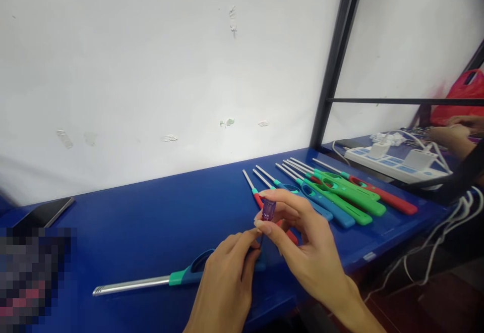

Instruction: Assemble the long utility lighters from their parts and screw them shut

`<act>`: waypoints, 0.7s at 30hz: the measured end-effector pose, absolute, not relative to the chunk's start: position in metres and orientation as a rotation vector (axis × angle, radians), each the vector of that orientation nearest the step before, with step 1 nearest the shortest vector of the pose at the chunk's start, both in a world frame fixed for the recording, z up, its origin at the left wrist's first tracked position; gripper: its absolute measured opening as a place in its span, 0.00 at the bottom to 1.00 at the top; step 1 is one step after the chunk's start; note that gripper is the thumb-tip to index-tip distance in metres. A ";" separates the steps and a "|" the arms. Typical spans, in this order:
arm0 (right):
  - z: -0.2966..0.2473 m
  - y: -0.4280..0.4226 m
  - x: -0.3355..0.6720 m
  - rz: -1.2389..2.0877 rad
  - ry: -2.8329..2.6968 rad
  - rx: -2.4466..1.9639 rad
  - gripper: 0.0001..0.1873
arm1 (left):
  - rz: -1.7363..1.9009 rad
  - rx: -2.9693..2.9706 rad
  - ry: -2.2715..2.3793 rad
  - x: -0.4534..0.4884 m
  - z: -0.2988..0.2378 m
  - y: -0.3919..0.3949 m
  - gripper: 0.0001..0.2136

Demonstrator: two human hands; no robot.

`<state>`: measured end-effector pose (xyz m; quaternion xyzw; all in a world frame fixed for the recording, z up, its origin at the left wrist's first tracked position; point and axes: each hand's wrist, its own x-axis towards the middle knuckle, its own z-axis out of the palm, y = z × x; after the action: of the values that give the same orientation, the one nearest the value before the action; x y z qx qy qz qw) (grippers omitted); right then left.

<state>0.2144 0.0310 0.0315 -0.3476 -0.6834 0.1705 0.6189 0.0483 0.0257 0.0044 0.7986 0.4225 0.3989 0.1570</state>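
My right hand (302,237) pinches the purple see-through handle of a small screwdriver (268,210) between thumb and fingers. The screwdriver stands roughly upright, its thin shaft pointing down by my left fingertips. My left hand (230,277) is closed over the handle end of a blue gas lighter (196,267) with a green collar and a silver tube pointing left. That lighter lies on the blue table, and my fingers hide most of its grip and the screwdriver's tip. A red gas lighter (258,198) lies just behind my right hand, partly covered by it.
Several blue, green and red gas lighters (340,191) lie side by side at the right. A phone (45,214) rests at the left on the blue table (151,222). Beyond a black frame post (336,55) are a white power strip (393,164), cables and another person's hand (454,133).
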 end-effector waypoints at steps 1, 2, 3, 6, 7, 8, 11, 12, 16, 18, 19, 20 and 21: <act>0.032 0.031 0.214 0.391 -1.573 -0.801 0.21 | 1.137 2.284 1.215 0.048 0.005 0.026 0.13; 0.032 0.031 0.214 0.390 -1.573 -0.802 0.21 | 1.136 2.281 1.220 0.048 0.005 0.026 0.13; 0.032 0.031 0.214 0.388 -1.573 -0.803 0.21 | 1.134 2.279 1.221 0.047 0.005 0.026 0.13; 0.032 0.031 0.215 0.380 -1.578 -0.801 0.21 | 1.145 2.284 1.208 0.047 0.005 0.026 0.13; 0.032 0.031 0.215 0.376 -1.581 -0.800 0.21 | 1.146 2.286 1.203 0.047 0.005 0.027 0.13; 0.032 0.030 0.215 0.370 -1.582 -0.800 0.21 | 1.150 2.289 1.197 0.047 0.005 0.027 0.14; 0.032 0.030 0.216 0.370 -1.583 -0.806 0.21 | 1.155 2.301 1.184 0.046 0.004 0.027 0.13; 0.032 0.029 0.216 0.373 -1.583 -0.808 0.21 | 1.163 2.304 1.180 0.045 0.003 0.027 0.13; 0.032 0.028 0.216 0.388 -1.578 -0.815 0.22 | 1.179 2.329 1.156 0.043 0.003 0.028 0.14; 0.032 0.028 0.217 0.389 -1.578 -0.818 0.22 | 1.174 2.354 1.143 0.044 0.004 0.027 0.14; 0.032 0.027 0.218 0.390 -1.579 -0.820 0.22 | 1.176 2.362 1.139 0.045 0.004 0.027 0.13; 0.032 0.027 0.218 0.388 -1.580 -0.820 0.22 | 1.178 2.365 1.135 0.045 0.004 0.027 0.13; 0.032 0.026 0.218 0.387 -1.582 -0.820 0.22 | 1.178 2.366 1.133 0.046 0.004 0.027 0.13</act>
<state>0.2182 0.0263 0.0325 -0.3555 -0.6860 0.1677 0.6123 0.0457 0.0267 0.0039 0.8156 0.3904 0.4060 0.1327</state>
